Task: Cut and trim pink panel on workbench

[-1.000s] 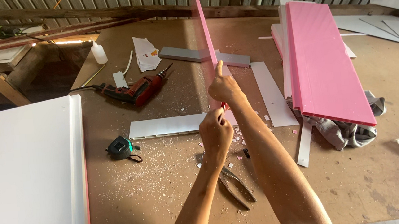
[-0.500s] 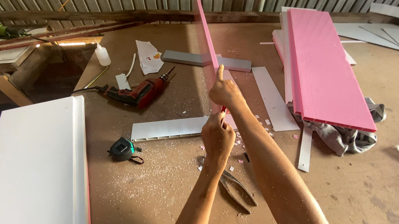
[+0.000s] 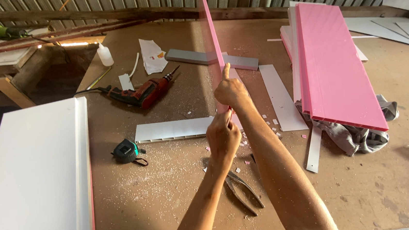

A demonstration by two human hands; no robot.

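While the right hand (image 3: 232,92) pinches the thin pink strip (image 3: 212,36) held upright on edge above the workbench (image 3: 172,200) and the left hand (image 3: 223,139) closes round its lower end just beneath, a firm, level grip should keep the strip from bowing or twisting

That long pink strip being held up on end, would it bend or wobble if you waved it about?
Probably a little. The pink strip is long and very thin, so its top may sway. It stands straight now, gripped only near its bottom by the left hand and right hand, so it seems fairly stiff and light.
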